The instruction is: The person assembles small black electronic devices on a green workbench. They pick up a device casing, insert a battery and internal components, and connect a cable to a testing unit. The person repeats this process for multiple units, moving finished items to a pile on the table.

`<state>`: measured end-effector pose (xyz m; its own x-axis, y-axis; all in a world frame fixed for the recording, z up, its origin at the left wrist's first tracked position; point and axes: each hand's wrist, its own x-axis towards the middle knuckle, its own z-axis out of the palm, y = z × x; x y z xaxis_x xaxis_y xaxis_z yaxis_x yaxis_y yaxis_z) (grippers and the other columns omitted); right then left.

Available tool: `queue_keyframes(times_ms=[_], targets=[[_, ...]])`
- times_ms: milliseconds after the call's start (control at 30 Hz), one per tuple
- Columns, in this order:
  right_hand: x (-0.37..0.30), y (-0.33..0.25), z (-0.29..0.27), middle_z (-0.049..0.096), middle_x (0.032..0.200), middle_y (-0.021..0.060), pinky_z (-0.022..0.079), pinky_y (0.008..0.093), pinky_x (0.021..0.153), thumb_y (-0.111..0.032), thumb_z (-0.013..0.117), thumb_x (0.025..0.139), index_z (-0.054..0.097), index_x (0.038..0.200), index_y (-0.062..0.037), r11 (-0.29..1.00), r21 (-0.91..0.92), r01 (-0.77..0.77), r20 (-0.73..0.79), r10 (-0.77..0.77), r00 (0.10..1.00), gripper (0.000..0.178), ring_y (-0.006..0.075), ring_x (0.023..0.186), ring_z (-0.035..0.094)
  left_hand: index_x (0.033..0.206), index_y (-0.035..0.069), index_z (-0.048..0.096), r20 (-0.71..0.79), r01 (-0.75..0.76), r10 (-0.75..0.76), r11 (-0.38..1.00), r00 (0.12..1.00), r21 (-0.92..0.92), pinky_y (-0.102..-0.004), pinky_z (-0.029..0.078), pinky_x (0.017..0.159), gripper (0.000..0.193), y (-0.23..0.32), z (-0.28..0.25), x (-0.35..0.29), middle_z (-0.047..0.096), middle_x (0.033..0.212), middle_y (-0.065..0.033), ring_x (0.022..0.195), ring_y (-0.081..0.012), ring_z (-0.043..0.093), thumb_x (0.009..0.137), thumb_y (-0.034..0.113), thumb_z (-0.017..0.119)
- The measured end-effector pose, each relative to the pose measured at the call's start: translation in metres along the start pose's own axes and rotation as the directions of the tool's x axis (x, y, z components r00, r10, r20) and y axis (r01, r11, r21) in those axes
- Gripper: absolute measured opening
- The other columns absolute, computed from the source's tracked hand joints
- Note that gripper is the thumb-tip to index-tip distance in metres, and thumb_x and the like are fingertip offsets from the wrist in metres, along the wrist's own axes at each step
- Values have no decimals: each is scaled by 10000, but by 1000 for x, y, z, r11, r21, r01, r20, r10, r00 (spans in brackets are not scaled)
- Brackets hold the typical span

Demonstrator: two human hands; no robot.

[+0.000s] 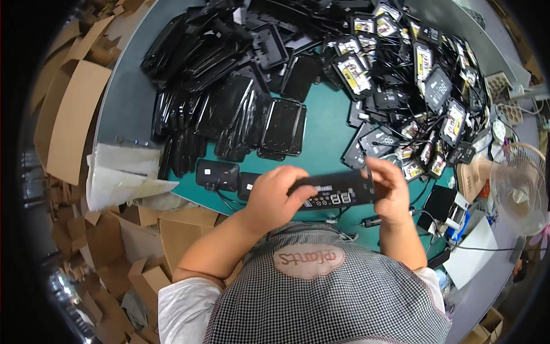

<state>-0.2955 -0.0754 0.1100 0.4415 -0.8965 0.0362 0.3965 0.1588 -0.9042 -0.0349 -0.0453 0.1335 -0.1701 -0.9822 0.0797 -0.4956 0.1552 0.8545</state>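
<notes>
Close to my body, a flat black display panel [342,194] with white digit and icon markings is held level. My left hand [277,196] is closed round its left end, thumb on top. At the other end, my right hand [391,188] pinches the panel's corner with curled fingers; part of its grip is hidden. Two black plastic boxes lie by my left hand: one box [217,175] with a small white label and a cable, the other box [246,184] partly behind the hand. A black cable connector [371,221] lies below my right hand.
Stacks of black plastic casings [229,109] cover the table's back left. Wired display units [424,97] are heaped at the back right. White foam sheets [129,172] lie at the left edge. A desk fan [518,189] stands right. Cardboard boxes [77,126] crowd the left floor.
</notes>
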Motion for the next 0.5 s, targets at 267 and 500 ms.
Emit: queue_keyframes(times_ms=[267,500], targets=[[0,81,35,649,1049,88,563,297,710,-99,588,947,550,1193,5,967,58,-249,-323,254,912,270,169,878,656,1063,16,661,-91,327,-358,913,929,-245,-316,516,771,272,-84,29,11,659,953,-89,874,-171,639,871,198,722],[7,72,17,628,1018,109,566,320,593,-117,587,948,504,1217,17,953,37,-301,-412,289,864,312,199,789,649,1236,53,599,-491,544,-261,558,831,627,-447,475,898,629,-171,3,58,613,1104,-135,1070,-322,586,750,402,793]])
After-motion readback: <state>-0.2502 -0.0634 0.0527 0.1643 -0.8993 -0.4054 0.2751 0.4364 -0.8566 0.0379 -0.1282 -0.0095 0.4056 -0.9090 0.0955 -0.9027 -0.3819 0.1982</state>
